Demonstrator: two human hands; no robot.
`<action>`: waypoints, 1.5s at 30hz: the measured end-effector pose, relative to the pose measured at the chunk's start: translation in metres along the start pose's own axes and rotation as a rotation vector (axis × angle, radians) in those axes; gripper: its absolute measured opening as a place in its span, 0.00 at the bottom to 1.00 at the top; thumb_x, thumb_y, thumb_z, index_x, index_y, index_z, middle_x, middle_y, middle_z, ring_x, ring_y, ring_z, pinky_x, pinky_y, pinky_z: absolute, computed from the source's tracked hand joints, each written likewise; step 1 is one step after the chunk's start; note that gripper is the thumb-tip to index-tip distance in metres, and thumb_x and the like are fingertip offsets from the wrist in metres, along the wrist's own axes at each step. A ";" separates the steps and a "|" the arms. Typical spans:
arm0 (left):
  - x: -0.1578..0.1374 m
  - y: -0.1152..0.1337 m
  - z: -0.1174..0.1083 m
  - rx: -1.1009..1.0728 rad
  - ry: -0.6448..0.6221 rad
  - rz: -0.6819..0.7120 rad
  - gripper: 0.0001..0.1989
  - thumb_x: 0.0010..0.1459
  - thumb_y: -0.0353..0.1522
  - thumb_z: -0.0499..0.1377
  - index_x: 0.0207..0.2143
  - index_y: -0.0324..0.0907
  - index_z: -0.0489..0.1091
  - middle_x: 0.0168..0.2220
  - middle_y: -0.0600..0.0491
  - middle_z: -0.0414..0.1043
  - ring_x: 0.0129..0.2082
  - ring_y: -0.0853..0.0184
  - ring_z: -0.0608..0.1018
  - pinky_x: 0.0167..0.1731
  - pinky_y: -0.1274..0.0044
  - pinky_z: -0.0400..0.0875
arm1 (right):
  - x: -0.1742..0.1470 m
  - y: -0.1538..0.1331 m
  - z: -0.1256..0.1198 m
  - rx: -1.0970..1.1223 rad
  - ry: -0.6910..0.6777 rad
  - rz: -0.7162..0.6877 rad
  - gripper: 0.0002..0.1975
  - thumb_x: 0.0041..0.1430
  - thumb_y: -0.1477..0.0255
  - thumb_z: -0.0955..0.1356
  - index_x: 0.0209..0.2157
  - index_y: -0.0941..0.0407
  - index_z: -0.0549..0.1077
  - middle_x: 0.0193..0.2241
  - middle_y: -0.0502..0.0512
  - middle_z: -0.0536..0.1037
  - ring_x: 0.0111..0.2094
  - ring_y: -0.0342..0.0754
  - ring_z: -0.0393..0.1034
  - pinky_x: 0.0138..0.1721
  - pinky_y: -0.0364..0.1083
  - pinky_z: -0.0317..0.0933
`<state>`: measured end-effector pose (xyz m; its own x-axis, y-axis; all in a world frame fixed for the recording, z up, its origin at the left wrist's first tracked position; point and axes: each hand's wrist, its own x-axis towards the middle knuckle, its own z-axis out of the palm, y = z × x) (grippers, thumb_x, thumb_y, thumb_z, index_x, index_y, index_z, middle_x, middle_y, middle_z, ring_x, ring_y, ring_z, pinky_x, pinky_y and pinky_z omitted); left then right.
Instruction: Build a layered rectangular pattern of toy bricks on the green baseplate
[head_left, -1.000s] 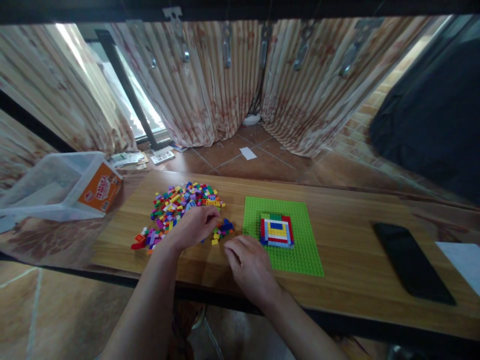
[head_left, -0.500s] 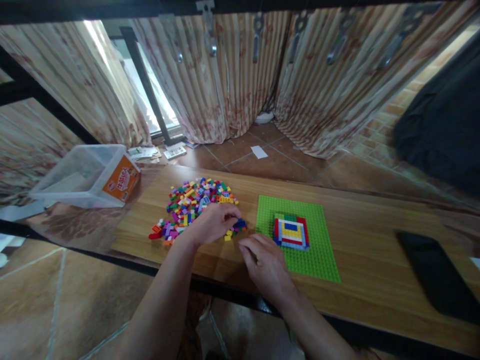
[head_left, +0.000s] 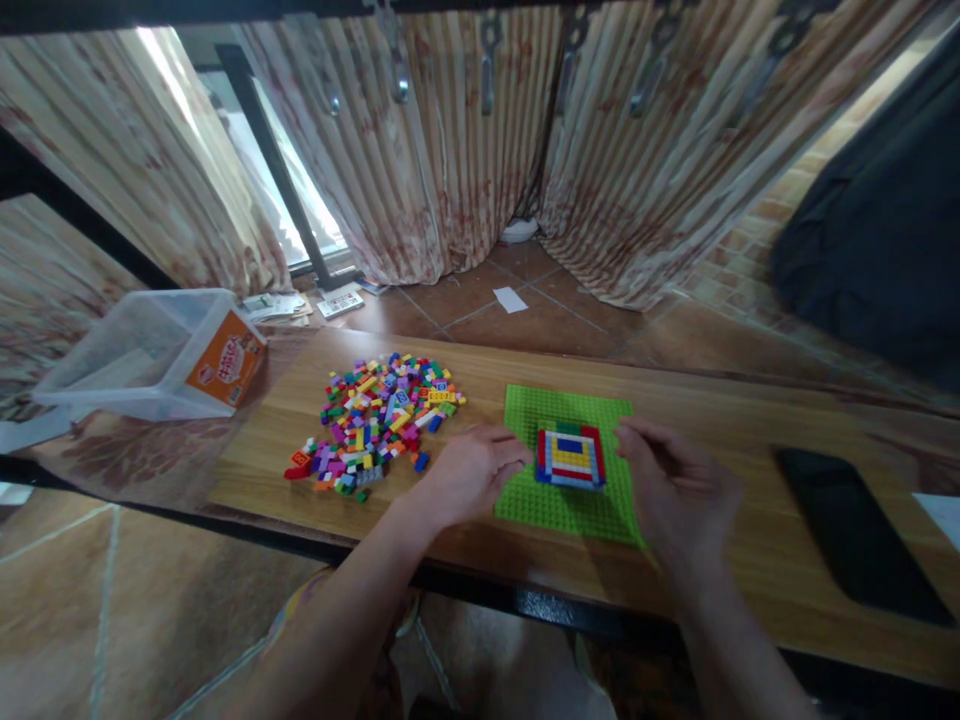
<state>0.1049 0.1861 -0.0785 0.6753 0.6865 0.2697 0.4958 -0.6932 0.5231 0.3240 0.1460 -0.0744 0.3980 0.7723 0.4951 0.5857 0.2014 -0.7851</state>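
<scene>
A green studded baseplate (head_left: pixel 559 520) lies on the wooden table, bearing a square block build (head_left: pixel 570 457) of red, white, yellow and blue bricks. My left hand (head_left: pixel 480 470) reaches over the plate's left edge, its fingers pressed together close to the build. Anything between those fingertips is hidden. On the other side, my right hand (head_left: pixel 679 485) hovers at the plate's right edge with fingers curled in and the tips drawn together. It is slightly blurred, and I cannot make out what it holds, if anything. A pile of loose coloured bricks (head_left: pixel 390 405) spreads left of the plate.
Beyond the table's left end stands a clear plastic bin (head_left: pixel 150 350) with an orange label. A black phone-like slab (head_left: pixel 859 530) rests on the right part of the wooden table (head_left: pixel 720 420). Curtains (head_left: pixel 435 190) hang behind, and papers (head_left: pixel 341 302) lie on the floor.
My left hand has moved right from the brick pile to the baseplate's left edge. My right hand has gone from the plate's left side to its right side. The view has shifted slightly.
</scene>
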 end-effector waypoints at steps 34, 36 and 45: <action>0.009 0.022 0.043 0.086 0.074 -0.159 0.21 0.58 0.27 0.60 0.54 0.41 0.62 0.48 0.46 0.73 0.48 0.58 0.74 0.49 0.63 0.70 | 0.001 0.015 -0.011 -0.161 -0.191 0.040 0.14 0.60 0.62 0.66 0.37 0.55 0.78 0.33 0.56 0.81 0.32 0.49 0.74 0.38 0.50 0.69; 0.009 0.022 0.045 0.070 0.071 -0.179 0.23 0.58 0.26 0.59 0.56 0.41 0.61 0.49 0.46 0.72 0.49 0.58 0.74 0.50 0.63 0.70 | 0.000 0.020 -0.009 -0.207 -0.250 0.116 0.18 0.58 0.59 0.66 0.43 0.57 0.76 0.38 0.59 0.80 0.35 0.51 0.74 0.40 0.53 0.69; 0.009 0.018 0.051 -0.032 0.102 -0.192 0.27 0.56 0.23 0.56 0.58 0.43 0.58 0.52 0.47 0.69 0.51 0.60 0.73 0.53 0.65 0.71 | -0.026 0.015 0.022 -0.298 -0.356 0.070 0.35 0.53 0.60 0.68 0.60 0.60 0.60 0.56 0.69 0.67 0.58 0.63 0.61 0.56 0.64 0.57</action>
<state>0.1477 0.1681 -0.1076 0.5109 0.8248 0.2422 0.5909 -0.5417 0.5978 0.3071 0.1423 -0.1069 0.2077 0.9469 0.2454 0.7641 -0.0004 -0.6452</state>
